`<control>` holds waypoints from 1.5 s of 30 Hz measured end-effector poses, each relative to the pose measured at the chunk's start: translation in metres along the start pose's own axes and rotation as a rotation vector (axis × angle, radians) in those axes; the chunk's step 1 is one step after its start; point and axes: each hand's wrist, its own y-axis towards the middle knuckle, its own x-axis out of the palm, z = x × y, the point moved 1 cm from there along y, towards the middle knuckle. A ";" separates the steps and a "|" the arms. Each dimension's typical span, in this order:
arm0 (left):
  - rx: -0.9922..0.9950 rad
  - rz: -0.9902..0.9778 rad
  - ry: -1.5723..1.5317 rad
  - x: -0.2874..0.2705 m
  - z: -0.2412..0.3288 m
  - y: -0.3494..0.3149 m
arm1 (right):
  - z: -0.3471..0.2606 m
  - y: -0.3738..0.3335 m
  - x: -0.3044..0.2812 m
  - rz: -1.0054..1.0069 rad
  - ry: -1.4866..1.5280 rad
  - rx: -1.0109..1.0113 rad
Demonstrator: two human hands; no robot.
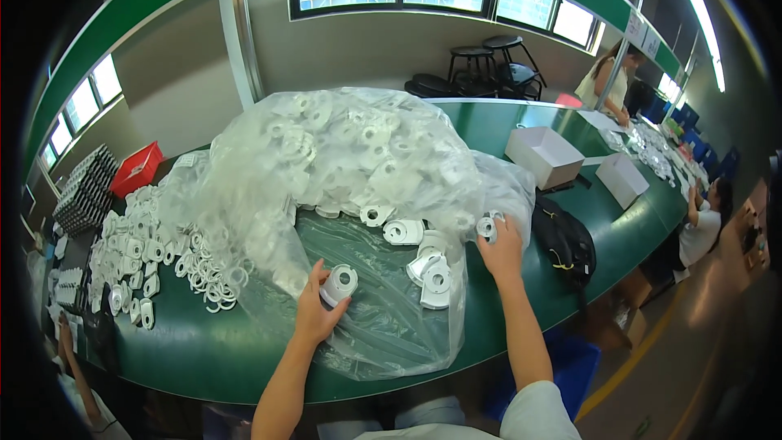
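Step in hand, as judged: handling of white plastic parts, one per hand, at the mouth of a large translucent plastic bag (257,195) on a green counter (183,354); next move, as judged, calls for a steady grip on both parts and for keeping the right one clear of the slack film beside it; whether the two are to be joined, sorted or set down, cannot tell; left hand (314,310): fingers and thumb parted by the width of the piece, grasping a white cylindrical housing (340,283) from its sides, round opening uppermost, above the spread film; right hand (503,246): fingers curled closer, grasping a smaller-looking round white part (489,227) near the bag's right side, inner fingertips hidden; between the hands, on the film: several loose white housings, among them a flat one with a round hole (404,233) and a near one (437,277) touching others behind it; inside the bag: a heap of like parts, blurred by the plastic; left on the counter: a spread of white housings (130,248) beside a scatter of white rings (216,273), with a red bin (137,169) behind; right on the counter: a black backpack (564,236) and a white box (544,156), both apart from the held parts
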 end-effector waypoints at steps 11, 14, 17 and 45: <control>-0.359 -0.140 -0.719 0.007 -0.016 -0.002 | -0.136 -0.081 -0.027 -0.201 0.510 -0.172; -0.351 -0.132 -0.800 0.010 -0.012 -0.003 | -0.162 -0.094 -0.011 -0.271 0.605 -0.228; -0.325 -0.104 -0.778 0.006 -0.008 -0.011 | -0.173 -0.102 0.008 -0.415 0.658 -0.119; -0.349 -0.009 -1.089 0.007 0.001 -0.016 | -0.218 -0.131 0.051 -0.636 1.262 0.293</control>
